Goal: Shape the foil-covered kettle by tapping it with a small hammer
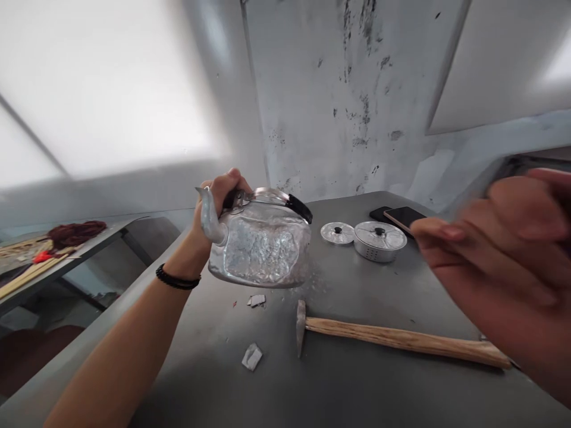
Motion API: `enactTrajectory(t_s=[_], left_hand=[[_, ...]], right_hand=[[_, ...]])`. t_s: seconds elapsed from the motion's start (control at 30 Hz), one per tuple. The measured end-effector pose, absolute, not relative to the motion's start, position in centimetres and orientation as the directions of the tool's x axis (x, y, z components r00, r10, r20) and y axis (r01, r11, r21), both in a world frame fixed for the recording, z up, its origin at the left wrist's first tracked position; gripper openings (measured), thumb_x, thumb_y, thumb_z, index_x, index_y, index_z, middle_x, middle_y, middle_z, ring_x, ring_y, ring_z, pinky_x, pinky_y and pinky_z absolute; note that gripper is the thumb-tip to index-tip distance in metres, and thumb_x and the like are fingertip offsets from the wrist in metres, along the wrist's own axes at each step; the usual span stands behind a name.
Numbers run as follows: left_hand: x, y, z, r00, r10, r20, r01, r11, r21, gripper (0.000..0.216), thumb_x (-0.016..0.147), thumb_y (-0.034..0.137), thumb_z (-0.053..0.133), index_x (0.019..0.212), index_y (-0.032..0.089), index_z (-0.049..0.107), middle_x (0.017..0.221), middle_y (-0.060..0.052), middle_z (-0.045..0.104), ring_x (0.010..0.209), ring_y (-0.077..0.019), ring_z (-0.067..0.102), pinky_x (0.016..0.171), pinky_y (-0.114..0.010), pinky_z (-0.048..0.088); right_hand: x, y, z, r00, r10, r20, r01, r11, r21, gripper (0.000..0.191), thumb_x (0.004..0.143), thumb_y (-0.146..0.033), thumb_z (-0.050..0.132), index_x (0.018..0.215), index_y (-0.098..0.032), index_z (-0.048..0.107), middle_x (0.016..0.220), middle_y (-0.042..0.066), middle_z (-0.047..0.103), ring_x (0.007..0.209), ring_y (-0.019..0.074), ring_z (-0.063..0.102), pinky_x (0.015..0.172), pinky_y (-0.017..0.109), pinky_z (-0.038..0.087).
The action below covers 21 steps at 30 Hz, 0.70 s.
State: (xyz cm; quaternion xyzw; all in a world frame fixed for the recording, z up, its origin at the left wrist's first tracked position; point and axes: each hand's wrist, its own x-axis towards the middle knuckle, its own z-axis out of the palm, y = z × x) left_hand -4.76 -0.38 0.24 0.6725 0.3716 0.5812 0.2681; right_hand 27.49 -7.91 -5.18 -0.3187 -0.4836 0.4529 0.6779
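Observation:
My left hand (224, 189) grips a dented silver metal kettle (263, 249) at its top, behind the spout, next to the black-sleeved handle. The kettle is tilted, its battered broad face turned toward me, just above the table. My right hand (504, 238) is raised at the right, close to the camera and partly blurred. Its fingers are curled in; whatever may be inside them is hidden. Below the kettle lies a hammer (401, 337) with a wooden handle, its steel head to the left, and no hand touches it.
A small round lid (338, 233) lies beside a perforated metal strainer basket (379, 252) with a lid. Two phones (405, 217) rest behind them. Torn whitish scraps (252, 356) lie on the grey table (200, 380). At left, another table holds dark red fibre (75, 235).

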Motion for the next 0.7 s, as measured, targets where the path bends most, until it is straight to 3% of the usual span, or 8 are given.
enactTrajectory(t_s=[0.03,0.07,0.13,0.33,0.57,0.63,0.7], left_hand=[[-4.8,-0.4,0.2,0.051,0.815,0.578,0.19,-0.576,0.795,0.051,0.092,0.059,0.066,0.057,0.022,0.066,0.051,0.001,0.048,0.048,-0.0127,0.039,0.046,-0.03,0.034],[-4.9,-0.3,0.2,0.049,0.816,0.575,0.197,-0.573,0.796,0.053,0.093,0.062,0.064,0.057,0.022,0.066,0.05,0.001,0.047,0.048,-0.0131,0.039,0.046,-0.03,0.033],[-4.9,-0.3,0.2,0.043,0.813,0.58,0.221,-0.574,0.789,0.057,0.093,0.065,0.062,0.055,0.023,0.064,0.049,0.001,0.046,0.046,-0.0136,0.039,0.045,-0.032,0.031],[-4.9,-0.7,0.1,0.022,0.826,0.564,0.243,-0.551,0.798,0.049,0.093,0.059,0.065,0.06,0.022,0.068,0.052,0.001,0.05,0.05,-0.0131,0.041,0.05,-0.033,0.034],[-4.8,-0.3,0.5,0.048,0.849,0.526,0.273,-0.517,0.811,0.049,0.078,0.066,0.074,0.052,0.026,0.066,0.043,0.001,0.044,0.044,-0.0144,0.037,0.045,-0.035,0.03],[-4.7,-0.2,0.6,0.056,0.846,0.531,0.272,-0.524,0.807,0.047,0.078,0.065,0.074,0.052,0.027,0.066,0.044,0.0,0.045,0.044,-0.0146,0.037,0.045,-0.036,0.029],[-4.7,-0.2,0.6,0.046,0.849,0.527,0.261,-0.519,0.814,0.045,0.08,0.063,0.073,0.053,0.027,0.068,0.046,0.0,0.048,0.045,-0.0149,0.038,0.045,-0.036,0.028]], right_hand=[[26.3,-7.9,-3.8,0.144,0.939,0.313,-0.392,0.345,-0.853,0.061,0.111,-0.03,0.025,0.053,-0.025,0.044,0.037,-0.007,0.019,0.03,0.007,0.021,0.076,0.033,0.058],[25.2,-7.8,-2.9,0.146,0.96,0.237,-0.481,0.279,-0.831,0.061,0.109,-0.025,0.026,0.049,-0.024,0.042,0.035,-0.006,0.019,0.029,0.0066,0.022,0.073,0.032,0.057],[23.7,-7.7,-2.2,0.129,0.964,0.234,-0.542,0.266,-0.797,0.058,0.106,-0.029,0.035,0.049,-0.023,0.045,0.036,-0.008,0.022,0.028,0.0048,0.022,0.073,0.03,0.057],[22.7,-7.4,-3.3,0.05,0.967,0.249,-0.561,0.233,-0.794,0.054,0.099,-0.032,0.044,0.047,-0.023,0.055,0.034,-0.008,0.022,0.028,0.005,0.025,0.066,0.028,0.057],[22.4,-7.5,-3.6,0.021,0.965,0.261,-0.503,0.236,-0.831,0.056,0.104,-0.036,0.04,0.05,-0.025,0.054,0.036,-0.009,0.02,0.029,0.006,0.025,0.078,0.036,0.063],[22.4,-7.5,-3.9,0.027,0.961,0.276,-0.46,0.257,-0.85,0.055,0.105,-0.038,0.041,0.054,-0.025,0.054,0.038,-0.009,0.022,0.03,0.0065,0.029,0.066,0.032,0.062],[22.5,-7.7,-4.8,0.032,0.963,0.266,-0.385,0.258,-0.886,0.046,0.103,-0.046,0.052,0.062,-0.026,0.059,0.043,-0.009,0.031,0.03,0.0072,0.033,0.043,0.024,0.049]])
